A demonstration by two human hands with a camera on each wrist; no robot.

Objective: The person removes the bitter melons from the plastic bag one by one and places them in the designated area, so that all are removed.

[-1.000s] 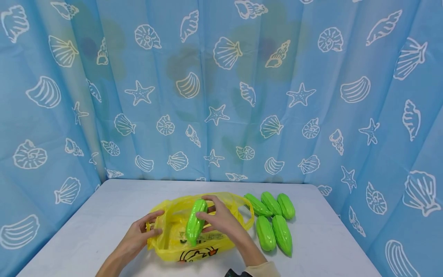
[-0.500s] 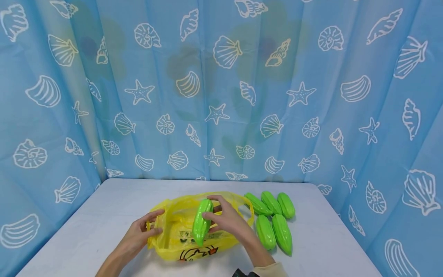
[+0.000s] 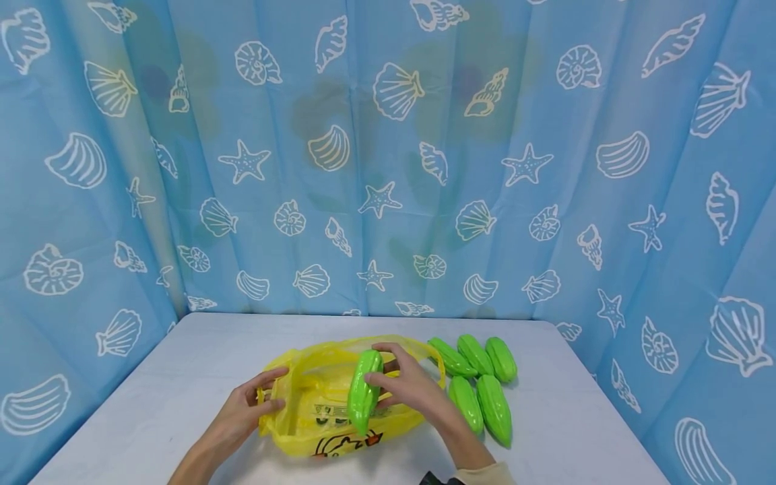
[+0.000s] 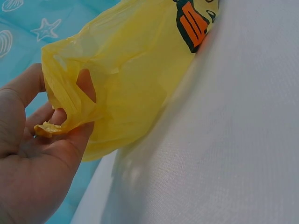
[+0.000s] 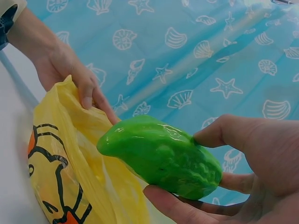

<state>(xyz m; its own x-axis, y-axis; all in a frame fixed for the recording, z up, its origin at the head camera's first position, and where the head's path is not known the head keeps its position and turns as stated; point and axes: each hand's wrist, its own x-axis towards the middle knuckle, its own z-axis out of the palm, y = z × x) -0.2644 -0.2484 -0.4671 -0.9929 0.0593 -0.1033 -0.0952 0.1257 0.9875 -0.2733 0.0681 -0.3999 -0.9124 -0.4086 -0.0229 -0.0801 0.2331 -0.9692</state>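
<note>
My right hand (image 3: 409,380) pinches a glossy green bitter melon (image 3: 364,391) between thumb and fingers, above the right part of a yellow plastic bag (image 3: 303,441). The right wrist view shows the bitter melon (image 5: 159,154) bumpy and tapered, its narrow end pointing left. My left hand (image 3: 239,411) holds the bag's left end; in the left wrist view, fingers of the left hand (image 4: 42,163) pass through the bag's handle (image 4: 58,88). The bag lies with its mouth spread wide, and no melon shows in its visible inside.
Several more green bitter melons (image 3: 494,411) lie in two rows on the white table (image 3: 564,404), right of the bag. One bag handle (image 3: 438,367) reaches toward them. A blue shell-print curtain (image 3: 388,202) surrounds the table's back and sides.
My right hand has shifted a little to the right with the bitter melon in its grip. My left hand and the bag have stayed in place.
</note>
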